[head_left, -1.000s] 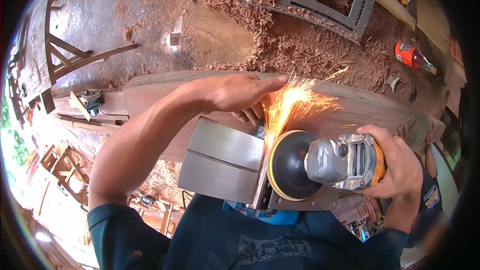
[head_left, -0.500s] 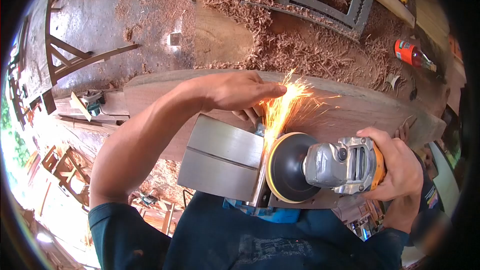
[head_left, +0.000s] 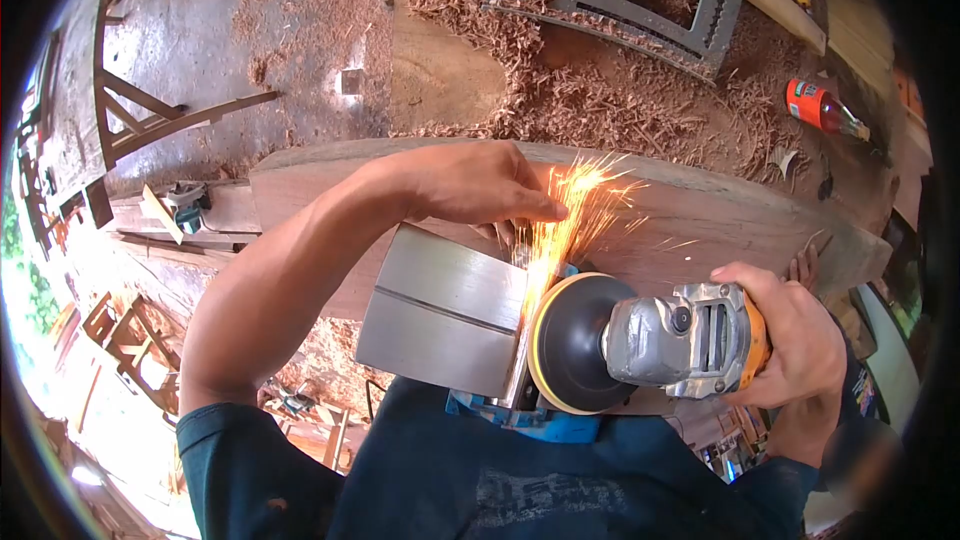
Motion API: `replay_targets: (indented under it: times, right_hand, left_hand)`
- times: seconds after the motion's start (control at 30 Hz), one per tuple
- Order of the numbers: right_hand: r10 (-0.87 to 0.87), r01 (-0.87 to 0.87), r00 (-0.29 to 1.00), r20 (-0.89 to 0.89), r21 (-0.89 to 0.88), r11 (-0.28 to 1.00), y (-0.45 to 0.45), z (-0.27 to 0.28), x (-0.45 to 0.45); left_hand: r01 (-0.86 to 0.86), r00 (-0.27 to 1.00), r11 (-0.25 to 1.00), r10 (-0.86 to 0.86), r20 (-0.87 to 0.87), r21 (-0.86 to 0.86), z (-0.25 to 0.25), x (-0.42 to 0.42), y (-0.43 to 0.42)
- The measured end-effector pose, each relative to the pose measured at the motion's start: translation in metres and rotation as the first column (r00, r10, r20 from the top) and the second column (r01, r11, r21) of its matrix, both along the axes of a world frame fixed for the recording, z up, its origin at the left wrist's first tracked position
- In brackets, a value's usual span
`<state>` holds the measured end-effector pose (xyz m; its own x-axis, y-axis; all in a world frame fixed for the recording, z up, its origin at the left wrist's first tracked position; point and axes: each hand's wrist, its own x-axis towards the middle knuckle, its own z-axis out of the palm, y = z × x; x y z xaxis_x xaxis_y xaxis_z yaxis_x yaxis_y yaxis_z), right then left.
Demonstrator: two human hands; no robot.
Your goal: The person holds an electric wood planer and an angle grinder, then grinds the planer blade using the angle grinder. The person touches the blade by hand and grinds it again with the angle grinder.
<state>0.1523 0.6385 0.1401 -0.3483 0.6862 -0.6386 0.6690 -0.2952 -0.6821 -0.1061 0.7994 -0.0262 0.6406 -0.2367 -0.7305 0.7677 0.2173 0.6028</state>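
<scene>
Angle grinder [head_left: 650, 340] throwing sparks [head_left: 575, 195] at an upturned power planer [head_left: 440, 315]

Bench [head_left: 445, 70]: strewn with wood shavings [head_left: 620, 100], heaviest right of centre. Long wooden plank [head_left: 720, 230] lies along its near edge. Toothed metal set square [head_left: 728, 10] at the far edge, right of centre. Planer, blue-bodied, at the plank's near side, close to the person's dark shirt [head_left: 420, 470]; metal sole faces up. Grinder to its right; black disc, yellow rim, set against the exposed edge beside the sole. Right hand [head_left: 795, 340] wrapped round the grinder's orange body. Left hand [head_left: 480, 183] at the planer's far end, fingers curled down; grip hidden, cannot tell whether it holds. Red-labelled bottle [head_left: 822, 108] on its side near the bench's right edge. Sparks stream toward the far side, past the left thumb.
</scene>
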Motion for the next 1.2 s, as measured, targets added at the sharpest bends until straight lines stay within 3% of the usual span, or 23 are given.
replay_targets:
  times: [0.63,0.73,0.93,1.03,1.2]
  right_hand:
    - [0.076,-0.081,0.995,0.069,0.081,0.993,0.005,0.015,-0.011]
    - [0.082,-0.091,0.993,0.079,0.112,0.990,0.004,0.016,-0.013]
    - [0.069,-0.072,0.997,0.046,0.079,0.994,0.003,0.019,-0.014]
    - [0.077,-0.081,0.995,0.061,0.079,0.994,0.002,0.021,-0.015]
    - [0.043,-0.047,0.997,0.064,0.073,0.996,-0.006,0.021,-0.014]
  left_hand:
    - [0.001,0.982,0.997,-0.016,0.190,0.079,-0.011,-0.008,-0.004]
    - [-0.049,0.989,0.998,0.044,0.140,0.030,-0.011,-0.009,-0.007]
    - [0.034,0.984,0.998,-0.042,0.176,0.049,-0.009,-0.007,-0.002]
    - [-0.088,0.988,0.995,0.094,0.125,-0.050,-0.007,-0.008,-0.007]
    - [-0.018,0.989,0.999,0.011,0.147,0.043,-0.009,-0.007,-0.005]
